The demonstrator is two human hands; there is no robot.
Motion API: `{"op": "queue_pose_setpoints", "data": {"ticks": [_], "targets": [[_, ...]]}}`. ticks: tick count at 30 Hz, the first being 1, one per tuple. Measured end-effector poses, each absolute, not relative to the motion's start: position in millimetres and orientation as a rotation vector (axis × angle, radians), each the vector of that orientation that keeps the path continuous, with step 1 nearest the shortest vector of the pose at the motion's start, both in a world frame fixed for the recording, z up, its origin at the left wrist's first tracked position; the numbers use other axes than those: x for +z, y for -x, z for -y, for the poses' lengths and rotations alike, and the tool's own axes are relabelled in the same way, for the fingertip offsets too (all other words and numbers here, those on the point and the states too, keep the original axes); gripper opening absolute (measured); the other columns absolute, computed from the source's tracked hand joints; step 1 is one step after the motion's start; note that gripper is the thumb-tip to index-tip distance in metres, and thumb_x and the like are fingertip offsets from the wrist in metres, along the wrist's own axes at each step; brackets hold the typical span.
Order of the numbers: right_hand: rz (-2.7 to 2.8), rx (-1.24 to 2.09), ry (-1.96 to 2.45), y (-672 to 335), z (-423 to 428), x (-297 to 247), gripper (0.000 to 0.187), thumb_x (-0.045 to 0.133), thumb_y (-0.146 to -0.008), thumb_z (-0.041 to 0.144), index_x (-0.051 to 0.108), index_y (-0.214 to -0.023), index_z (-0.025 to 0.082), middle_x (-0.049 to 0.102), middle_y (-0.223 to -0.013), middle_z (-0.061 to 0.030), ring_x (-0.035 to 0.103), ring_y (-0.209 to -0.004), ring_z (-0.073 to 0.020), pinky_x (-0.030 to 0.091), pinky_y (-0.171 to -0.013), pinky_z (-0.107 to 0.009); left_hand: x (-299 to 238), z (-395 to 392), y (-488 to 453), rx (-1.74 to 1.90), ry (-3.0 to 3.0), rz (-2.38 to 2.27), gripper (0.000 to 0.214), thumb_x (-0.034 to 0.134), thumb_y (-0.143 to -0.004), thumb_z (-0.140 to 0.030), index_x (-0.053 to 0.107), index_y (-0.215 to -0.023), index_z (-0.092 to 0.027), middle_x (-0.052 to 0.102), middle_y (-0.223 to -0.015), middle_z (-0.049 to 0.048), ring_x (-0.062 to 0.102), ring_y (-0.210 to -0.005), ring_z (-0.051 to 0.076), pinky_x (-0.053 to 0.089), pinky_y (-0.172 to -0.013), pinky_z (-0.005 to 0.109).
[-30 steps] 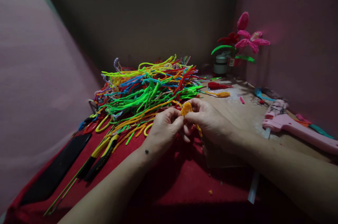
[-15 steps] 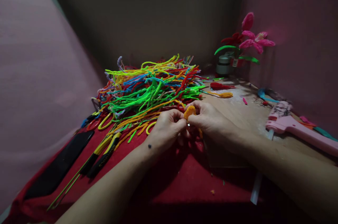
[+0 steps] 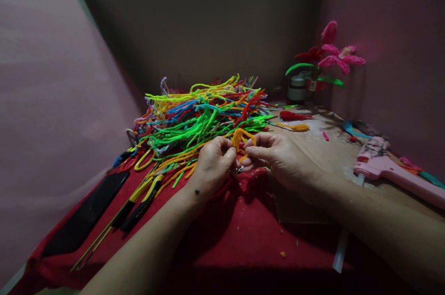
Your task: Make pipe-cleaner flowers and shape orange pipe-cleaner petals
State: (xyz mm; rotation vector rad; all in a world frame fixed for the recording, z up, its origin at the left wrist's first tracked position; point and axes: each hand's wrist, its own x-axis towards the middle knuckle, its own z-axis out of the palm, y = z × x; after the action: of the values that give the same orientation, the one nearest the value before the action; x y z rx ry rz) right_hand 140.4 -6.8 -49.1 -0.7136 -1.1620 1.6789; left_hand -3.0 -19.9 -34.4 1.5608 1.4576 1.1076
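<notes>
Pliers point(image 3: 142, 204) lie left of the fingers point(image 3: 229, 157); a fuzzy-stem pile point(image 3: 205, 116) borders them beyond. The left hand point(image 3: 216, 160) pinches the orange strip point(image 3: 238, 137); red cloth point(image 3: 239, 230) runs nearer, to its edge. The right hand point(image 3: 280, 156) pinches the strip opposite. A pink glue gun point(image 3: 385, 167) lies farther right.

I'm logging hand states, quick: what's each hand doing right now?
Left hand: closed, pinching the orange fuzzy strip.
Right hand: closed, pinching the same strip at its bent-over part.
</notes>
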Motion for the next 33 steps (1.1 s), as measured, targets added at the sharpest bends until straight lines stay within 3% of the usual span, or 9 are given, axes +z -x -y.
{"op": "queue_pose_setpoints", "data": {"ticks": [2, 4, 17, 25, 33], "targets": [[1.086, 1.659, 0.637, -140, 7, -50, 0.020, 0.071, -0.059, 0.018, 0.054, -0.068, 0.016, 0.064, -0.063, 0.0007, 0.065, -0.056, -0.0148, 0.054, -0.062, -0.030, -34, 21, 1, 1.105, -1.518, -1.400, 0.006, 0.046, -0.074, -0.011, 0.046, -0.073, -0.017, 0.057, -0.049, -0.0051, 0.055, -0.039, 0.011, 0.047, -0.042, 0.022], [1.095, 1.595, 0.665, -139, 8, -48, 0.022, 0.073, -0.058, 0.020, 0.054, -0.068, 0.016, 0.064, -0.061, 0.0005, 0.065, -0.055, -0.0152, 0.054, -0.059, -0.030, -34, 22, 0, 1.105, -1.490, -1.362, 0.007, 0.046, -0.074, -0.010, 0.046, -0.073, -0.017, 0.056, -0.048, -0.0052, 0.055, -0.038, 0.012, 0.047, -0.042, 0.023], [1.407, 1.001, 0.750, -138, 12, -49, 0.006, 0.062, -0.069, 0.015, 0.056, -0.067, 0.016, 0.062, -0.061, 0.0013, 0.059, -0.055, -0.0114, 0.050, -0.054, -0.024, -36, 24, -2, 1.134, -1.535, -1.356, 0.007, 0.051, -0.071, -0.014, 0.046, -0.071, -0.018, 0.056, -0.049, -0.0055, 0.053, -0.036, 0.011, 0.042, -0.038, 0.021], [1.674, 0.587, 0.772, -142, 14, -55, 0.004, 0.059, -0.074, 0.017, 0.058, -0.070, 0.018, 0.058, -0.069, -0.0016, 0.054, -0.066, -0.0135, 0.045, -0.065, -0.027, -35, 26, -3, 1.108, -1.579, -1.397, 0.007, 0.053, -0.070, -0.019, 0.046, -0.071, -0.019, 0.056, -0.047, -0.0057, 0.052, -0.035, 0.011, 0.040, -0.036, 0.021], [1.714, 0.626, 0.808, -142, 13, -55, 0.011, 0.059, -0.074, 0.018, 0.058, -0.063, 0.019, 0.056, -0.065, -0.0014, 0.051, -0.063, -0.0138, 0.041, -0.062, -0.027, -38, 25, -2, 1.100, -1.577, -1.406, 0.005, 0.054, -0.071, -0.020, 0.050, -0.071, -0.018, 0.058, -0.049, -0.0041, 0.051, -0.036, 0.010, 0.040, -0.038, 0.020]]}}
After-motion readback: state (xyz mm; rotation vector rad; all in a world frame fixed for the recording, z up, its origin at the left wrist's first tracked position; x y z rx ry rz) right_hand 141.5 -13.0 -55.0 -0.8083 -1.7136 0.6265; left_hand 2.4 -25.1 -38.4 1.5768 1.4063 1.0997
